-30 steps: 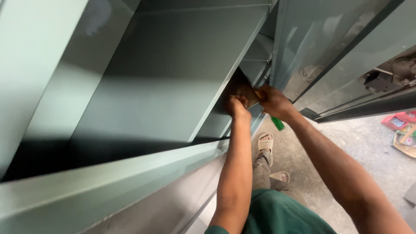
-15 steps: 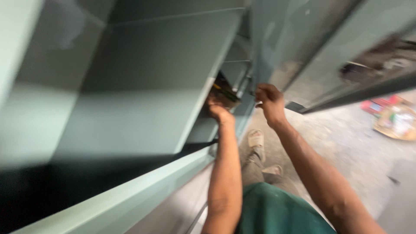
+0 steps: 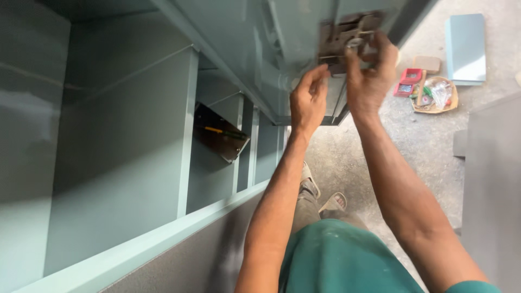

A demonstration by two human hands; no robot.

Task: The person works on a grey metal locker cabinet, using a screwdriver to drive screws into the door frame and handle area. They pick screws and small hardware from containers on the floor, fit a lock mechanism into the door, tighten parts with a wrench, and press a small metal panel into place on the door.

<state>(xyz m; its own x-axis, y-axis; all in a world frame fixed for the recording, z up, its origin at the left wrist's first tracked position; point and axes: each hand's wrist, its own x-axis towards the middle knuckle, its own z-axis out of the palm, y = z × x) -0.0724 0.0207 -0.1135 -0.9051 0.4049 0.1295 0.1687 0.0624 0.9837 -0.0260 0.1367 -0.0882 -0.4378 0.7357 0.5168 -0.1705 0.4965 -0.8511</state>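
Both hands are up at the brown metal lock plate point(image 3: 347, 40) on the grey-green cabinet door point(image 3: 239, 38): the right hand point(image 3: 369, 76) pinches its middle, while the left hand point(image 3: 308, 100) touches the lower edge with loosely curled fingers. On the floor point(image 3: 423, 141) beyond lie a red box point(image 3: 407, 82), a round tray point(image 3: 436, 95) and a flat pale-blue panel point(image 3: 465, 48); a dark box point(image 3: 220, 133) leans inside the cabinet.

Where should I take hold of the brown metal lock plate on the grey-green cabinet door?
Probably by the brown metal lock plate's lower edge, coming from below: it lies flat against the grey-green cabinet door, so only its rim offers purchase. The right hand already touches its lower right part; the left hand sits just under its left corner.
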